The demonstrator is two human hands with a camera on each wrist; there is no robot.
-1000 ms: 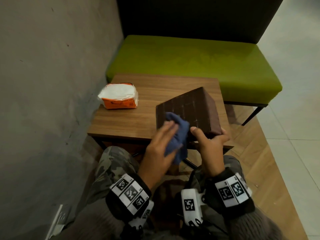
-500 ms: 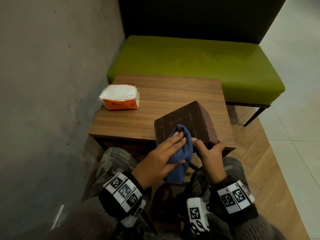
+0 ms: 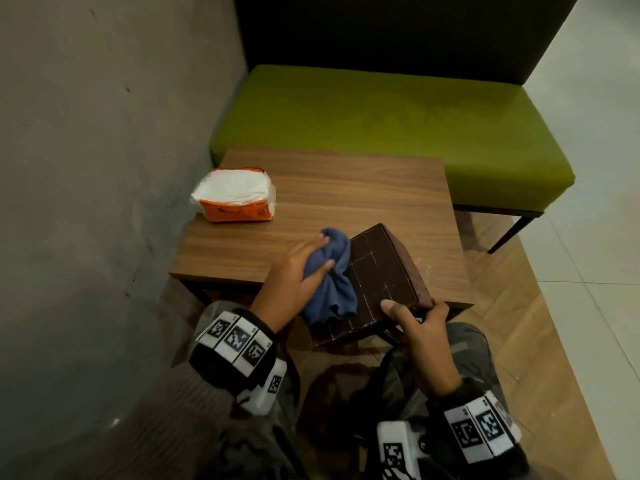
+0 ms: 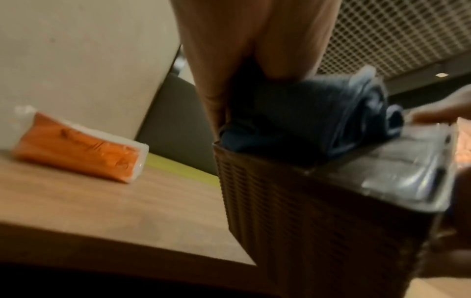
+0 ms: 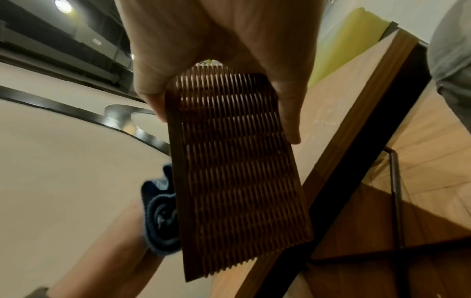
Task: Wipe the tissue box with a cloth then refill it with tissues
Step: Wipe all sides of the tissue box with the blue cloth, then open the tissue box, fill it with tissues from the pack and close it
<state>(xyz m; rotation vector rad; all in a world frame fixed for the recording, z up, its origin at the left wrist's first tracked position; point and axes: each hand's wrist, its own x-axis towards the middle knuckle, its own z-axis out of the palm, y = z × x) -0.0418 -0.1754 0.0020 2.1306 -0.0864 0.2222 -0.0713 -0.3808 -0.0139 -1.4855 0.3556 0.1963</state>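
I am in the wiping stage, by my judgement, and none of the refill has begun. The tissue box (image 3: 382,282) is tipped over the near edge of the surface (image 3: 332,188), one broad dark face turned up toward me, its far end over the wood and its near end out past the edge above my lap. The blue cloth (image 3: 330,277) lies bunched on the left part of that face. How much of the box has been wiped I cannot tell; nothing in these views shows a clean side from a dusty one. The tissue pack (image 3: 237,195), orange and white, sits at the far left of the surface, well apart from the box and seemingly still wrapped, so the loading is all left to do.

My left hand (image 3: 294,282) lies over the cloth with fingers nearly straight, pressing it flat against the box; this grip is spread, not closed round anything. My right hand (image 3: 420,327) grips the near right corner of the box, thumb on the upper face and fingers curled round the slatted side (image 5: 237,161), steadying it at its tilt. Both wrists reach forward from my lap.
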